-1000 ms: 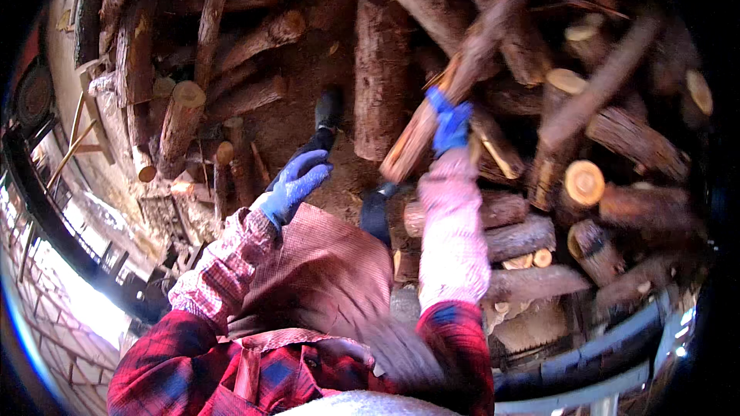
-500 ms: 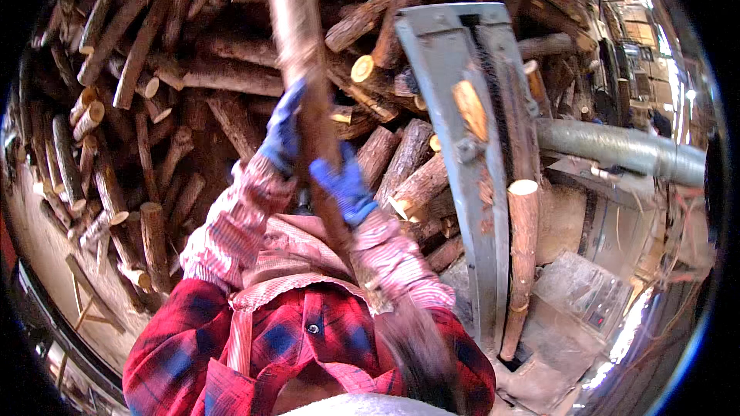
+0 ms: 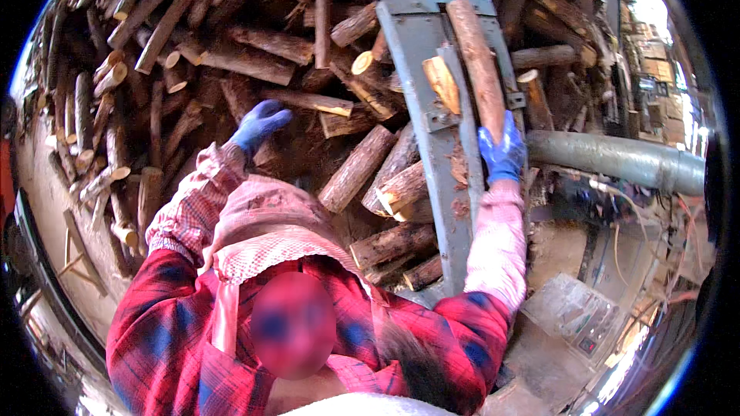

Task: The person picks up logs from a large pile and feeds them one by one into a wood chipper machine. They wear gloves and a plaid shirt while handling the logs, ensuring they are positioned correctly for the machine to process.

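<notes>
A bark-covered log lies lengthwise in the channel of a long grey metal chute. My right hand, in a blue glove, grips the log's near end, thumb on one side and fingers on the other. Over the wood pile at left, my left hand, also blue-gloved, is held out empty with its fingers loosely apart. Beside the log, a split yellowish piece of wood rests on the chute, with bark scraps nearer me.
Heaped logs fill the far side and left. Several cut logs lie just left of the chute. A thick grey pipe runs off to the right. Near right is a dusty panel; loose cables hang beyond it.
Both hands have let go of the log they held upright between them. My left hand has swung left; my right hand has moved right onto a log now lying in the chute.
</notes>
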The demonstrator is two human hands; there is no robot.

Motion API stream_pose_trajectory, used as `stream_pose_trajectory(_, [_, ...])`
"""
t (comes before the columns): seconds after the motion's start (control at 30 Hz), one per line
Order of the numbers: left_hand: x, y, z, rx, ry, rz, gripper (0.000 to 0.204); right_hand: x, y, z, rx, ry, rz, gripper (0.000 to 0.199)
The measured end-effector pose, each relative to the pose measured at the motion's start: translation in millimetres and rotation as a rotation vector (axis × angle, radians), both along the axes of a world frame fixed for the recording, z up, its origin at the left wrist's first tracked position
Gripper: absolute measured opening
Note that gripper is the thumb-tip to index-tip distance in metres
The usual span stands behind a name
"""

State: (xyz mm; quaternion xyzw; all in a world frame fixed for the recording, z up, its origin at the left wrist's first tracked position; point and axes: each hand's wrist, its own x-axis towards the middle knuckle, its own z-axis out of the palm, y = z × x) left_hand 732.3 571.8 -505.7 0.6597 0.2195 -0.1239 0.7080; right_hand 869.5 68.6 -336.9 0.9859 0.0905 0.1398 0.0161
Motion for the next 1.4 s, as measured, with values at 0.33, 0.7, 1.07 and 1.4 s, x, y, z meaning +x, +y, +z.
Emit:
stream_pose_trajectory(0.33, [-142.6,170.0,-171.5,0.075,0.614,0.069,0.043,-106.8,216.0,-63.1,0.878,-0.037,0.256,0.061])
stream_pose_trajectory(0.7, [67.3,364.1,-545.5,1.152,0.131,-0.553,0.046,-246.7,429.7,-660.7,1.741,1.308,-1.565,0.073])
stream_pose_trajectory(1.07, [61.0,376.6,-703.4,1.219,0.387,-0.802,0.049,-207.5,475.0,-775.3,1.927,0.809,-1.999,0.065])
stream_pose_trajectory(1.4, [70.7,362.3,-602.4,0.913,0.327,-0.508,0.053,-156.4,418.7,-618.5,1.813,0.928,-1.391,0.050])
